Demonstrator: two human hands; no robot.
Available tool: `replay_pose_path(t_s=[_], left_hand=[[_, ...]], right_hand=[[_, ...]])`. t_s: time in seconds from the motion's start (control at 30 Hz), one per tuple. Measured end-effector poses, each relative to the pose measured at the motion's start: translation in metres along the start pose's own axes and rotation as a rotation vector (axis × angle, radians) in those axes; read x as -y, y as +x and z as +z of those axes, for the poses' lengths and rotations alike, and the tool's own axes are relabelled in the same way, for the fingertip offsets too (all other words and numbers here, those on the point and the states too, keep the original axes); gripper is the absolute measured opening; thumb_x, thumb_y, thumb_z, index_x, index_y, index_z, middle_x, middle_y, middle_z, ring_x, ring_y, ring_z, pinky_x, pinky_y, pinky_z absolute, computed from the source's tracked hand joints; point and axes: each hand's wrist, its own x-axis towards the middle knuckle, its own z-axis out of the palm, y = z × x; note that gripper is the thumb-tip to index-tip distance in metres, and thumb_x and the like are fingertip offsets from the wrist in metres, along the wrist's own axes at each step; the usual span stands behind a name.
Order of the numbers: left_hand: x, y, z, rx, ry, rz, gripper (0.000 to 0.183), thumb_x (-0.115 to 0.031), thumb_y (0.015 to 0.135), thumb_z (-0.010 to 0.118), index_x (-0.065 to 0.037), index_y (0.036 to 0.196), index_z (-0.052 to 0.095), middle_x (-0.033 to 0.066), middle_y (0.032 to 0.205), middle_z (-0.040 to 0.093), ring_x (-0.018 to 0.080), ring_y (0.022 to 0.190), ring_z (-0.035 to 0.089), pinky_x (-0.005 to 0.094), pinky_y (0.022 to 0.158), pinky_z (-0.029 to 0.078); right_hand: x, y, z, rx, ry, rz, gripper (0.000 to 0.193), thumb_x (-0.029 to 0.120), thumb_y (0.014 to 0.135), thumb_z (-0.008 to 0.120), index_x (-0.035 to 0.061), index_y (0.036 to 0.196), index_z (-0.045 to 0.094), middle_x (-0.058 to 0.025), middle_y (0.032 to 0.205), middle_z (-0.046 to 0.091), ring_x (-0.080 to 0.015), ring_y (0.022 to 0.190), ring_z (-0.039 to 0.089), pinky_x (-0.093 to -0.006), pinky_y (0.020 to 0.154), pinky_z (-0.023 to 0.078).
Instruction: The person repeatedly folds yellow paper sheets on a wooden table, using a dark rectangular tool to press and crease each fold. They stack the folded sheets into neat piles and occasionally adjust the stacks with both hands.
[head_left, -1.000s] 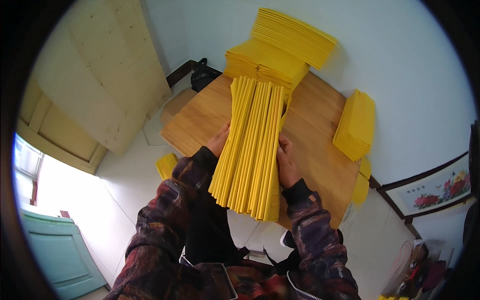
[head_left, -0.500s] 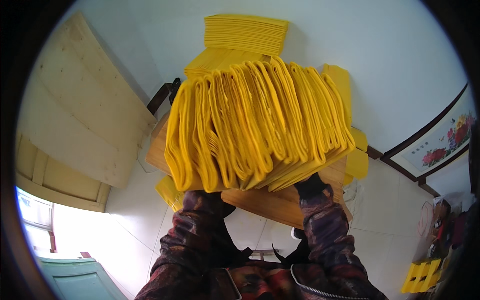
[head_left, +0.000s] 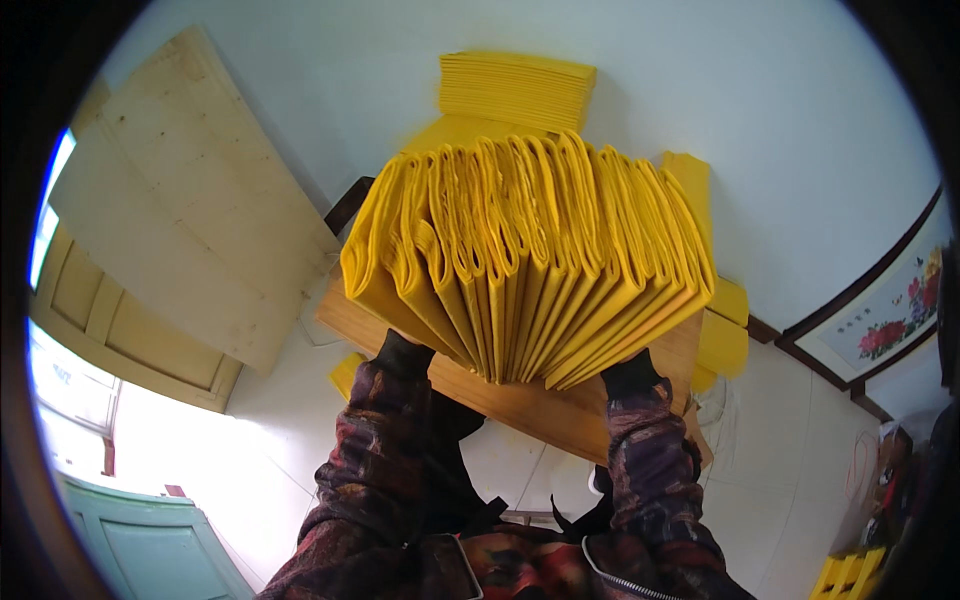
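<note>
A thick row of folded yellow felt-like cloths fills the middle of the view, folds standing side by side and fanning out, lower edges drawn together toward me. It sits over a wooden table. My left hand grips its left lower side; only a sliver shows by the dark cuff. My right hand holds the right lower side, also nearly covered. The cloths hide the fingers of both hands. Whether the bundle rests on the table, I cannot tell.
Behind the bundle stands a neat stack of folded yellow cloths by the wall. More yellow pieces lie right of the table. A wooden board leans at the left. A framed flower picture and yellow slatted item are at right.
The bundle's near lower edges have drawn together and now fan out more evenly, with more of their flat faces showing. Both hands stay at its sides. The view has shifted slightly.
</note>
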Motion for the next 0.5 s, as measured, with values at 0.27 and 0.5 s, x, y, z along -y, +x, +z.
replay_pose_path(t_s=[0.27,0.5], left_hand=[[0.028,-0.001,0.04,0.065,0.079,0.03,0.04,-0.025,0.096,0.038,-0.002,0.129,0.037,0.0094,0.123,0.049,0.0196,0.107,0.051,0.0316,0.091,0.043],[0.03,-0.021,0.036,0.11,0.079,-0.005,0.04,-0.025,0.096,0.038,-0.002,0.129,0.038,0.0089,0.122,0.05,0.0192,0.106,0.052,0.0313,0.09,0.044]], right_hand=[[0.0,0.002,0.03,-0.003,-0.088,0.002,0.049,0.038,0.094,0.037,0.0072,0.133,0.036,-0.0177,0.134,0.038,-0.0336,0.119,0.042,-0.0469,0.1,0.034],[0.016,-0.011,0.003,0.006,-0.094,0.035,0.048,0.035,0.094,0.037,0.0066,0.132,0.037,-0.018,0.132,0.039,-0.0335,0.118,0.042,-0.0457,0.1,0.034]])
